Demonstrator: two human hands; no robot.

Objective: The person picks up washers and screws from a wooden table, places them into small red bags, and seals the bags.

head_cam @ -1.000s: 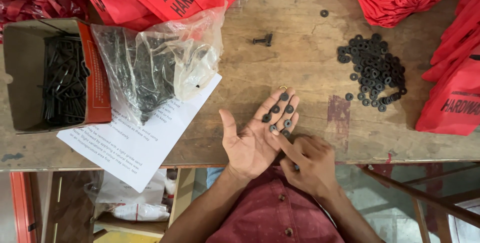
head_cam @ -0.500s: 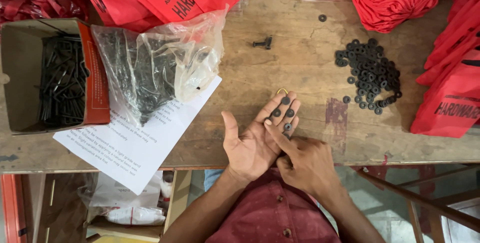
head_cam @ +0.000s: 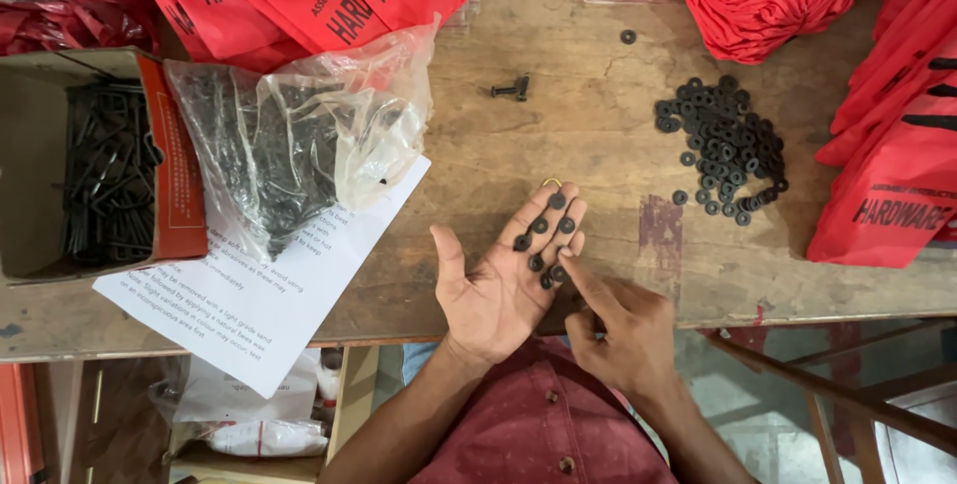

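Note:
My left hand [head_cam: 498,280] lies palm up over the near edge of the wooden table [head_cam: 588,125], fingers spread, with several small black washers [head_cam: 546,237] resting on the fingers. My right hand [head_cam: 618,329] sits beside it, mostly curled, its index finger touching the washers near the left fingertips. A heap of black washers [head_cam: 723,145] lies on the table to the right, beyond both hands.
A clear plastic bag of black parts [head_cam: 289,140] rests on a printed paper sheet [head_cam: 269,285]. A cardboard box of black screws [head_cam: 95,165] stands at the left. A lone black bolt [head_cam: 510,90] lies mid-table. Red fabric bags [head_cam: 897,145] line the back and right.
My right hand has shifted slightly, its index finger moving among the washers on my left fingers. The left hand stays palm up in the same place.

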